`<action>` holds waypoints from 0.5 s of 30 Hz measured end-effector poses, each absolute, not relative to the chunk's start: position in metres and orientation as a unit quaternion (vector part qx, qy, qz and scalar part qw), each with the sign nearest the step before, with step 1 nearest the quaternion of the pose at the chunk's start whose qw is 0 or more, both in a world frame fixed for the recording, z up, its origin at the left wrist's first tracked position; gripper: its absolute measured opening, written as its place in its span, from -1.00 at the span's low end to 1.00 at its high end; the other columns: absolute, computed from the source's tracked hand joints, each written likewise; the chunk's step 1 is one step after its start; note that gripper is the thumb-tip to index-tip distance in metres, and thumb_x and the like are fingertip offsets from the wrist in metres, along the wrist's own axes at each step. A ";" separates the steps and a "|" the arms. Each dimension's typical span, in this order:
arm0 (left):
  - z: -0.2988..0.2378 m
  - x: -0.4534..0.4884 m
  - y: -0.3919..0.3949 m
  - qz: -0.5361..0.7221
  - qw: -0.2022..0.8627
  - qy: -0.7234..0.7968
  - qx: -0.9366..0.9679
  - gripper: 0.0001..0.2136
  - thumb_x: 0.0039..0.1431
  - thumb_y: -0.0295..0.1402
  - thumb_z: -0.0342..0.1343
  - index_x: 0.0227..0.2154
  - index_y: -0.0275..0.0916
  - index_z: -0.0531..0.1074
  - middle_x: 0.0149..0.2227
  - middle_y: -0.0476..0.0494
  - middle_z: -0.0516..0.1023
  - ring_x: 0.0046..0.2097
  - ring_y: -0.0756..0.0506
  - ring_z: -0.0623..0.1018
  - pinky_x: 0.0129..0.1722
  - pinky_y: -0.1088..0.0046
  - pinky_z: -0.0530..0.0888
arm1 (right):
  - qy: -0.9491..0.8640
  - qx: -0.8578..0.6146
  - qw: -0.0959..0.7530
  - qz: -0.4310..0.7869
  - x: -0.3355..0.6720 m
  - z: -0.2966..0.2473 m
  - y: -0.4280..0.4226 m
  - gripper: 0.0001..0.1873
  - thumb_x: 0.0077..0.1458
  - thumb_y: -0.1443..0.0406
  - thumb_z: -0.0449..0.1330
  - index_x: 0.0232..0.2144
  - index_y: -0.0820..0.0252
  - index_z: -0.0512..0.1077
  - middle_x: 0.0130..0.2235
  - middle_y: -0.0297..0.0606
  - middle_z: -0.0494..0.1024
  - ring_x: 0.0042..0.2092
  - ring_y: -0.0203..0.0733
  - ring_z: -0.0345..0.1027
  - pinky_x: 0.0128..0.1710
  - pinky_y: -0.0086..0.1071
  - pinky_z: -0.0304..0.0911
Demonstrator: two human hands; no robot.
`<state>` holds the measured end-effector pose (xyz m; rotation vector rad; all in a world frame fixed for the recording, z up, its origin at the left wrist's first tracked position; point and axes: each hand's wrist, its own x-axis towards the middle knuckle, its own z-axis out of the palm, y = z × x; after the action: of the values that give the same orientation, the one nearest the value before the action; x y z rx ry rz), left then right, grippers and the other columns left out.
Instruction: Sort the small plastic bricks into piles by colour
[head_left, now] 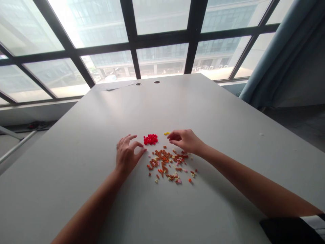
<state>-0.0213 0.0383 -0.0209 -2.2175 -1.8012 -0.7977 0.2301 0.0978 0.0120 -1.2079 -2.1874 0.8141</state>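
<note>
My left hand point(127, 154) rests at the left of the small building bricks, thumb and fingers apart, with nothing visible between them. Its fingertips are beside a compact pile of red bricks point(150, 139). My right hand point(187, 140) reaches in from the right with curled fingers and a small gap between thumb and index finger. Those fingertips are right by a few yellow bricks point(167, 133); no brick shows in the grasp. Below both hands lies a loose spread of mixed bricks point(164, 156), mostly brown, with orange, pink and cream ones among them.
Everything lies on a large white table point(218, 115). Two round holes, one a cable hole point(138, 84), and a thin flat sheet point(115, 87) are at its far edge. Behind stand dark-framed windows point(162, 38), with a blue-grey curtain point(276, 57) on the right.
</note>
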 end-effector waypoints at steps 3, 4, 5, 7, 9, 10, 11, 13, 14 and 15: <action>-0.020 -0.019 0.036 -0.272 0.087 -0.596 -0.751 -0.89 0.07 -0.25 0.20 -0.42 -0.16 0.53 0.00 -0.22 0.47 0.12 -0.30 0.37 0.11 0.01 0.24 | -0.823 -0.420 0.266 0.277 0.260 0.005 0.079 -0.83 0.02 0.42 0.16 -0.35 0.17 0.54 -0.31 -0.28 0.62 -0.28 -0.24 0.51 -0.19 -0.36 0.41; -0.019 -0.017 0.035 -0.273 0.088 -0.591 -0.754 -0.89 0.09 -0.25 0.19 -0.42 -0.17 0.53 -0.01 -0.22 0.47 0.12 -0.29 0.36 0.11 0.02 0.24 | -0.821 -0.421 0.279 0.268 0.268 0.001 0.072 -0.83 0.04 0.38 0.15 -0.33 0.17 0.54 -0.25 -0.25 0.62 -0.23 -0.21 0.50 -0.14 -0.32 0.40; -0.019 -0.015 0.034 -0.274 0.088 -0.586 -0.757 -0.88 0.12 -0.26 0.16 -0.43 -0.17 0.52 -0.01 -0.21 0.47 0.12 -0.28 0.36 0.11 0.03 0.25 | -0.815 -0.424 0.292 0.264 0.273 -0.003 0.066 -0.82 0.08 0.34 0.14 -0.30 0.17 0.55 -0.18 -0.21 0.61 -0.17 -0.18 0.49 -0.09 -0.29 0.38; -0.017 -0.010 0.031 -0.268 0.084 -0.583 -0.762 -0.85 0.16 -0.28 0.10 -0.43 -0.18 0.51 -0.04 -0.19 0.49 0.08 -0.26 0.40 0.07 0.06 0.29 | -0.801 -0.431 0.316 0.269 0.278 -0.010 0.054 -0.75 0.14 0.29 0.09 -0.22 0.18 0.54 -0.06 -0.15 0.55 -0.05 -0.14 0.44 0.02 -0.22 0.32; -0.014 -0.003 0.027 -0.250 0.076 -0.591 -0.763 -0.84 0.18 -0.29 0.07 -0.40 -0.17 0.52 -0.10 -0.18 0.51 -0.02 -0.23 0.46 0.00 0.10 0.34 | -0.795 -0.424 0.322 0.290 0.277 -0.015 0.044 -0.70 0.18 0.27 0.05 -0.15 0.19 0.53 0.01 -0.12 0.51 0.02 -0.12 0.40 0.09 -0.18 0.26; -0.013 0.000 0.024 -0.239 0.070 -0.598 -0.762 -0.84 0.18 -0.28 0.07 -0.38 -0.16 0.52 -0.14 -0.17 0.52 -0.08 -0.22 0.47 -0.04 0.11 0.35 | -0.794 -0.416 0.320 0.306 0.274 -0.015 0.041 -0.69 0.19 0.27 0.03 -0.12 0.18 0.51 0.02 -0.13 0.50 0.04 -0.12 0.39 0.10 -0.17 0.25; -0.012 0.002 0.021 -0.231 0.061 -0.603 -0.761 -0.85 0.18 -0.28 0.07 -0.36 -0.15 0.53 -0.19 -0.16 0.52 -0.12 -0.21 0.48 -0.07 0.12 0.37 | -0.793 -0.406 0.318 0.325 0.272 -0.015 0.039 -0.67 0.20 0.26 0.02 -0.10 0.18 0.51 0.01 -0.13 0.51 0.04 -0.13 0.38 0.11 -0.17 0.24; -0.011 0.006 0.015 -0.228 0.024 -0.601 -0.765 -0.83 0.19 -0.29 0.05 -0.32 -0.14 0.54 -0.25 -0.15 0.52 -0.18 -0.18 0.49 -0.10 0.16 0.39 | -0.780 -0.398 0.325 0.359 0.270 -0.013 0.037 -0.66 0.21 0.23 0.00 -0.09 0.17 0.50 0.01 -0.15 0.51 0.04 -0.13 0.38 0.10 -0.18 0.25; -0.011 0.007 0.012 -0.234 -0.003 -0.595 -0.769 -0.82 0.20 -0.29 0.03 -0.30 -0.15 0.54 -0.27 -0.14 0.52 -0.20 -0.16 0.50 -0.12 0.19 0.41 | -0.766 -0.404 0.337 0.369 0.270 -0.012 0.038 -0.65 0.22 0.21 0.00 -0.09 0.16 0.50 0.00 -0.16 0.52 0.04 -0.13 0.38 0.10 -0.19 0.25; -0.012 0.008 0.009 -0.245 -0.030 -0.584 -0.773 -0.80 0.21 -0.30 0.00 -0.27 -0.16 0.53 -0.26 -0.15 0.51 -0.20 -0.14 0.50 -0.12 0.23 0.43 | -0.749 -0.421 0.353 0.370 0.272 -0.011 0.041 -0.65 0.22 0.20 -0.01 -0.10 0.16 0.50 -0.01 -0.17 0.53 0.04 -0.13 0.38 0.10 -0.18 0.24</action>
<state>0.0076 0.0093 -0.0115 -2.4763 -1.8715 -0.7849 0.2719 0.0405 -0.0113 -1.0896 -1.9380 0.9583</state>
